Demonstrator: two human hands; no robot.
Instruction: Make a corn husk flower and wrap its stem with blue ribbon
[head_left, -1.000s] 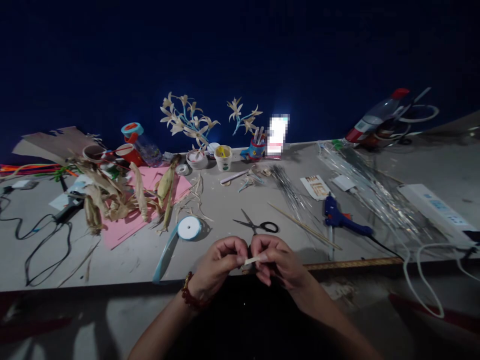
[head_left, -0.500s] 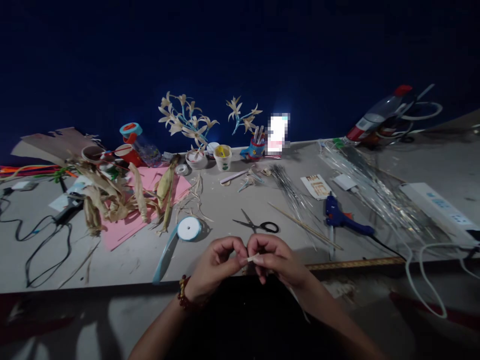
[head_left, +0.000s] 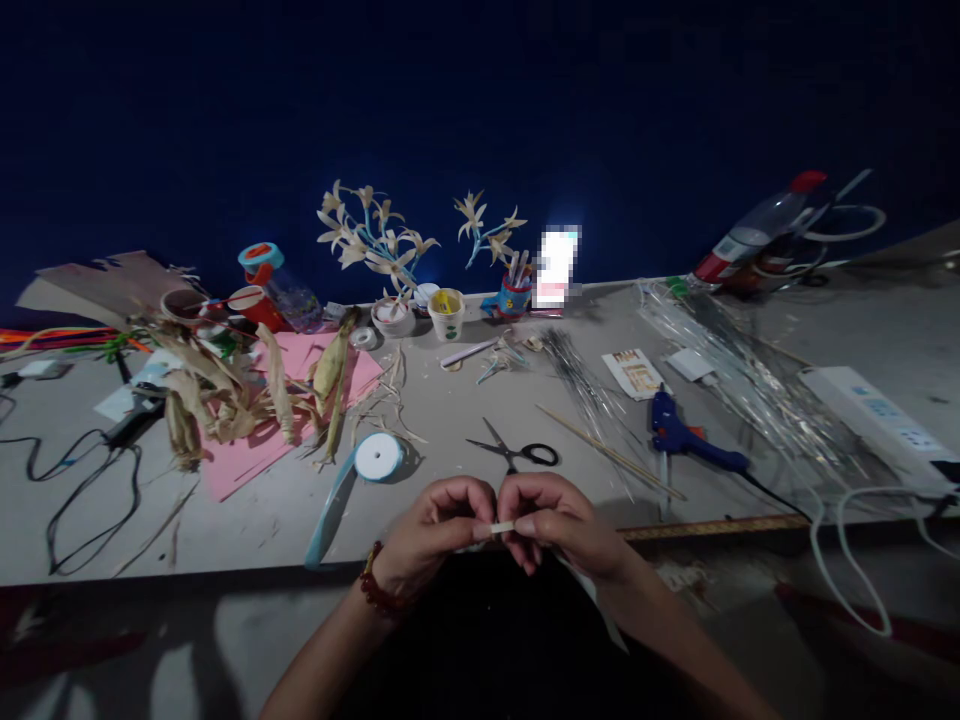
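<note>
Between thumb and fingers, my left hand (head_left: 448, 522) and my right hand (head_left: 551, 520) each pinch a small pale strip (head_left: 502, 527), which looks like corn husk. A short piece of it shows between the two thumbs. Below my right wrist hangs a long pale tail (head_left: 609, 622); whether it joins the strip is hidden. Black-handled scissors (head_left: 513, 450) lie partly opened just beyond my hands. To the left stands a roll of light blue ribbon (head_left: 377, 458), its loose end trailing to the table edge.
Dried corn husks (head_left: 225, 400) lie on pink paper (head_left: 244, 470) at left. Husk flowers (head_left: 375, 235) stand behind in a small pot. On the right are a blue glue gun (head_left: 690, 435), thin wires (head_left: 589, 375), wooden sticks (head_left: 611, 452) and a power strip (head_left: 881, 420).
My thumbs have drawn slightly apart, so more of the pale strip shows between them. The tail below my right wrist has shifted a little and looks wider.
</note>
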